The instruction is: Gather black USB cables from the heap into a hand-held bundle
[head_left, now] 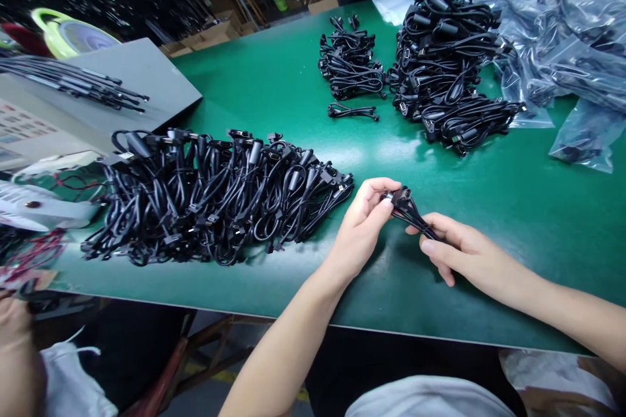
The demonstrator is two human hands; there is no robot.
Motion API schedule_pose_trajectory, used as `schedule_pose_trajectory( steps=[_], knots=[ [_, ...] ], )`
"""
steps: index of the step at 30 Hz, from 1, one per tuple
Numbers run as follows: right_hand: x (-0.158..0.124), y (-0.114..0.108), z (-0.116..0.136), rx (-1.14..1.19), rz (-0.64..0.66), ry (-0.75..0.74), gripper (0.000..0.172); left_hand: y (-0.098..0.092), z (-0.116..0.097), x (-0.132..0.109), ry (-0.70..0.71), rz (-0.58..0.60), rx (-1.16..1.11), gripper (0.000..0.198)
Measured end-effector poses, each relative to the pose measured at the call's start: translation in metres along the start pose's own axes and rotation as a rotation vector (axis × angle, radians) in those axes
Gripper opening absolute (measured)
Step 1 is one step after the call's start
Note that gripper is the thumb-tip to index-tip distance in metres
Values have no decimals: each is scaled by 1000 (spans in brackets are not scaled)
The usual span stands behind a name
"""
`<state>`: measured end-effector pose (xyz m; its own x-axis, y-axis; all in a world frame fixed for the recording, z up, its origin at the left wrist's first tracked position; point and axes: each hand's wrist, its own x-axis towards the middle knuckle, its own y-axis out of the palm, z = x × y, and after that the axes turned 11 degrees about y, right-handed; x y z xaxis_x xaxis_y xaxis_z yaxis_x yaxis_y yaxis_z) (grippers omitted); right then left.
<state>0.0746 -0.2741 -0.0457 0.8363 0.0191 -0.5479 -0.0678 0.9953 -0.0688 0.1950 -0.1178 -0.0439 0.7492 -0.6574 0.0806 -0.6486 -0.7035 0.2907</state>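
Pinching the connector end of one cable bundle (415,216) between thumb and fingers, my left hand (366,220) holds it above the green table (542,208), while my right hand (457,247) has thumb and fingers closed on its cords; watching remotely, I judge this bundle to be in mid-handling. Left of the grip lies a long heap (215,202) of bundles. Beyond the grip, slightly left, a single bundle (352,112) lies apart, near a small stack (349,68); a larger stack (440,65) stands just right of that, with clear plastic bags (581,45) farther right. With bundles on several sides, I judge the work partly through; which pile is finished and which remains, I cannot tell.
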Motion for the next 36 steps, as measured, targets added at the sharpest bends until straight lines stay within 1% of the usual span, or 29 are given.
schedule_pose_trajectory(
  steps=[2,3,5,8,12,20,29,32,34,36],
  knots=[
    [0,0,0,-21,-27,-26,33,-1,-1,-1,32,67,-18,28],
    [-1,0,1,-49,-47,-38,34,-1,-1,-1,47,81,-4,30],
    [-1,1,0,-113,-70,-61,32,0,0,-2,62,61,54,29],
    [-2,3,-1,-123,-32,-68,26,1,3,-2,29,26,99,22],
    [-4,6,-4,-77,36,-51,25,1,6,-3,-5,62,102,25],
    [-2,6,-4,-99,27,-46,24,-1,5,-3,12,68,157,25],
    [-3,7,-3,-104,24,-34,25,1,4,-2,35,67,160,21],
    [-1,7,-4,-35,40,-32,26,2,2,-2,29,73,177,22],
    [2,5,-4,92,70,-27,28,4,1,-3,-4,126,186,23],
    [5,1,-1,266,104,7,29,6,1,-4,-30,167,181,24]
  ],
)
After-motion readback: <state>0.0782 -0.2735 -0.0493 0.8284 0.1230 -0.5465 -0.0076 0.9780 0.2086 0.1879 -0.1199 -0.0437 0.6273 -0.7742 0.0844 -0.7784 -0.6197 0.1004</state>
